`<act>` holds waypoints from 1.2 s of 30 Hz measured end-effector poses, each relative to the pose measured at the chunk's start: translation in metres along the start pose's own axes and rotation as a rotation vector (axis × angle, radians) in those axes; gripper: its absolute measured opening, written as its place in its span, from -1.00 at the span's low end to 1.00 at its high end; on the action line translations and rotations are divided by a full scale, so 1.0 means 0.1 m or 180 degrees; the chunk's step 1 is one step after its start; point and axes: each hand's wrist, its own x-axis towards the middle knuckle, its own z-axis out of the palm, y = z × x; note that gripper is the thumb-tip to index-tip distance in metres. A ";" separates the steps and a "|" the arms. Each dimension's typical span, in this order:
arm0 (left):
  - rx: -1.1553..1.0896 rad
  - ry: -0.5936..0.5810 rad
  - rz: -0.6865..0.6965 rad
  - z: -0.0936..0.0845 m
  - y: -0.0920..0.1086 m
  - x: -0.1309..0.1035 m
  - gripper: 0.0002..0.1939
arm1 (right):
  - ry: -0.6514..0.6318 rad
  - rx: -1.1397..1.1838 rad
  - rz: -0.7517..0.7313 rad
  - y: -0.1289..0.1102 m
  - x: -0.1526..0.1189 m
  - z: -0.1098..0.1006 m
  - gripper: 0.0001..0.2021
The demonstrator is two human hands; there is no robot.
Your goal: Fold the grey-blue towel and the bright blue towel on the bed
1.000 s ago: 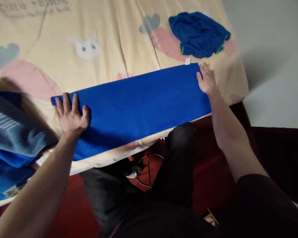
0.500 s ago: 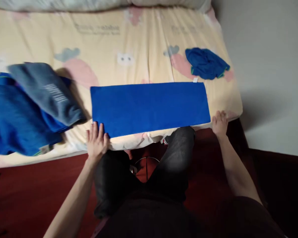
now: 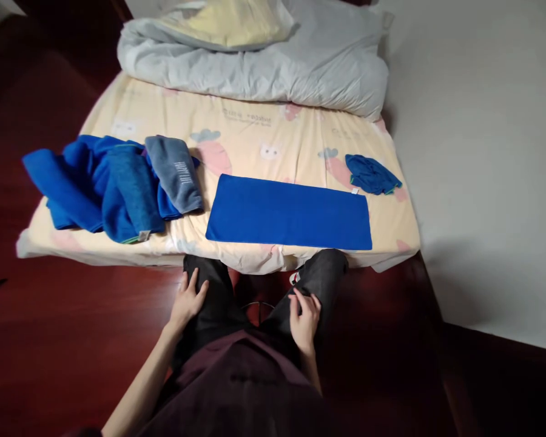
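A blue towel (image 3: 291, 212) lies flat as a long rectangle along the front edge of the bed, with a small white tag on its far edge. My left hand (image 3: 190, 300) rests on my left thigh, fingers spread, holding nothing. On my right thigh lies my right hand (image 3: 306, 312), its fingers somewhat apart and nothing in it. Left of the flat towel are crumpled blue towels (image 3: 95, 182) with a grey-blue cloth (image 3: 173, 173) bearing white lettering on top. A small bunched blue cloth (image 3: 372, 174) with green edging sits to the right.
The bed (image 3: 250, 142) has a cream sheet with pink and grey prints. A rolled pale quilt (image 3: 255, 76) and a yellow pillow (image 3: 241, 21) lie at the back. A white wall (image 3: 482, 152) stands on the right. The floor (image 3: 73, 340) is dark red.
Both hands have drawn back from the bed's edge by the flat towel and now lie on my thighs. The view has shifted to show more of the bed. The towel still lies flat.
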 end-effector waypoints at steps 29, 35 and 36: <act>0.0502 -0.0053 -0.0275 -0.02 0.21 0.19 -0.16 | -0.0236 0.4226 0.1832 -0.20 1.28 0.83 -0.59; 0.0447 -0.0038 -0.0243 -0.03 0.21 0.21 -0.15 | -0.0083 0.4361 0.2040 -0.22 1.40 0.91 -0.77; 0.0440 -0.0034 -0.0230 -0.03 0.20 0.20 -0.15 | -0.0052 0.4374 0.2086 -0.23 1.43 0.93 -0.82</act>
